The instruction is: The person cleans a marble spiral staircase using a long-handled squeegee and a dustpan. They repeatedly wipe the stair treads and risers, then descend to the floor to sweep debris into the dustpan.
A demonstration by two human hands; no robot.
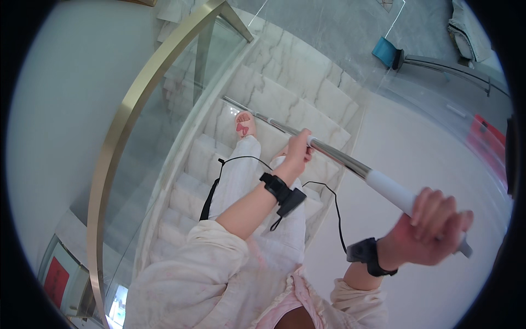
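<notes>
A telescopic metal pole (341,157) with a white grip (388,190) slants across the marble staircase (287,88). My left hand (299,151) is closed around its shaft at about the middle. At the upper end, my right hand (435,230) wraps the white grip, and a grey tip sticks out beyond it. The pole's thin far end reaches a step near the glass side, just past my foot in a pink slipper (245,124). What is fitted at that far end cannot be made out. Each wrist wears a black strap with a device.
A curved gold-coloured handrail (123,107) over a glass panel (181,92) runs along the left. The white wall (370,140) bounds the stairs on the right. A black cable (337,205) hangs beside my legs. Grey floor (312,24) and a blue object (385,52) lie beyond.
</notes>
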